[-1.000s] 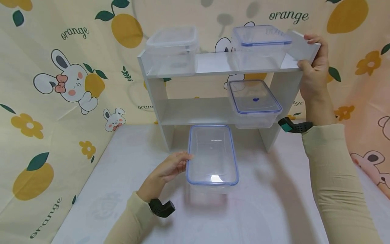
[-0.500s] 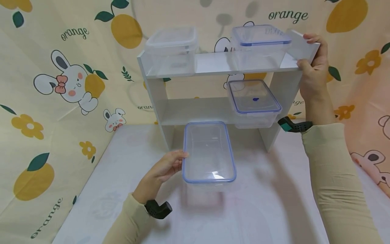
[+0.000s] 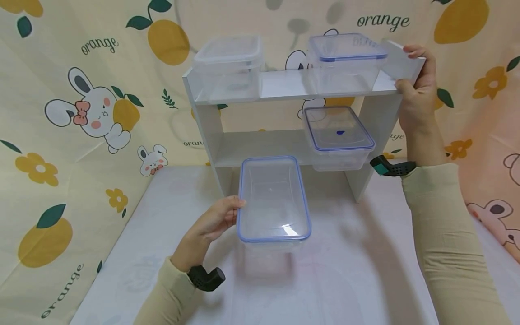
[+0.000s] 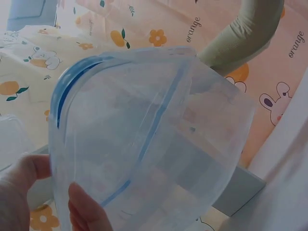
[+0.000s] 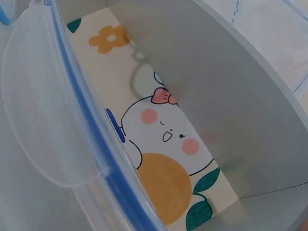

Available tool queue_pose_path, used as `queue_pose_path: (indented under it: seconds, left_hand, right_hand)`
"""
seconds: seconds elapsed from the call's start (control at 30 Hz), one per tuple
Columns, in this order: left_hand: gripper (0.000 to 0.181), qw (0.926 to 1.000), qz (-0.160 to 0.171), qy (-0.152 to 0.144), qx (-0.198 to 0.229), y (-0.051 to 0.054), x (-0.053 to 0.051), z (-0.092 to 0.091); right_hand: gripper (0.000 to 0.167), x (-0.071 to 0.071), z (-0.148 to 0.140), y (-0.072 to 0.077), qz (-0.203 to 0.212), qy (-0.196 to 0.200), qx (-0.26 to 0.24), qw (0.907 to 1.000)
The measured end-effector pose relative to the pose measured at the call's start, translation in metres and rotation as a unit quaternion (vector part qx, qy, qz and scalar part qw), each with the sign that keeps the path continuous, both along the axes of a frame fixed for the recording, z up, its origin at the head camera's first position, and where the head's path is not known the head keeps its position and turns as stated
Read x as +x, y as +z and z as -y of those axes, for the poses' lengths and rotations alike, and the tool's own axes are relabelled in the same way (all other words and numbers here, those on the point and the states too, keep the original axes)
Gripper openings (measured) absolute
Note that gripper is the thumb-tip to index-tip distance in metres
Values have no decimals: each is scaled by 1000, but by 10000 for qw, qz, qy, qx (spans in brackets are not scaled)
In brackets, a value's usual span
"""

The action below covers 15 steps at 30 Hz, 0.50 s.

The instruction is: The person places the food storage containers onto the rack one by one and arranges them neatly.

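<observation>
My left hand [image 3: 211, 223] pinches the left rim of a clear plastic food container [image 3: 274, 198] with a blue-edged lid. The container is held over the table in front of a white shelf unit [image 3: 260, 146], its shadow below it. In the left wrist view the thumb and fingers [image 4: 89, 211] grip the container's edge. My right hand [image 3: 421, 97] grips the top of the shelf unit's right side panel. It is out of sight in the right wrist view, where a shelf board [image 5: 216, 91] and a blue-edged container [image 5: 120, 185] show.
A blue-lidded container [image 3: 341, 131] stands on the middle shelf's right, jutting past the front edge. On the top shelf are a frosted-lid container [image 3: 229, 67] at left and a blue-lidded one [image 3: 349, 65] at right. A patterned cloth [image 3: 122, 180] hangs behind the white table [image 3: 170, 271].
My left hand has carried the container to the left and slightly up in the head view. My right hand keeps its grip on the shelf unit, and the other containers have not moved.
</observation>
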<state>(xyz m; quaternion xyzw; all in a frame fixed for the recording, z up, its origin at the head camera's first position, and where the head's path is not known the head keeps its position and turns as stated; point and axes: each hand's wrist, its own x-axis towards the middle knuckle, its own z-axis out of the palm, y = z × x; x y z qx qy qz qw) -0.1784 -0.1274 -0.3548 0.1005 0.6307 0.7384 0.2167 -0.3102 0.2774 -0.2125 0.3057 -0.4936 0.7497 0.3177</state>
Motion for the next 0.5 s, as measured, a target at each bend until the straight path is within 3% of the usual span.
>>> queue_pose_path:
  seconds: [0.27,0.5]
  left_hand:
    - [9,9999,-101,-48,-30,8,-2,1]
    - [7,9999,-170,-9,8,18,-1,3]
  right_hand:
    - [48,3,0,3,414,188,-200,9988]
    - [48,4,0,3,480,76,-131,9987]
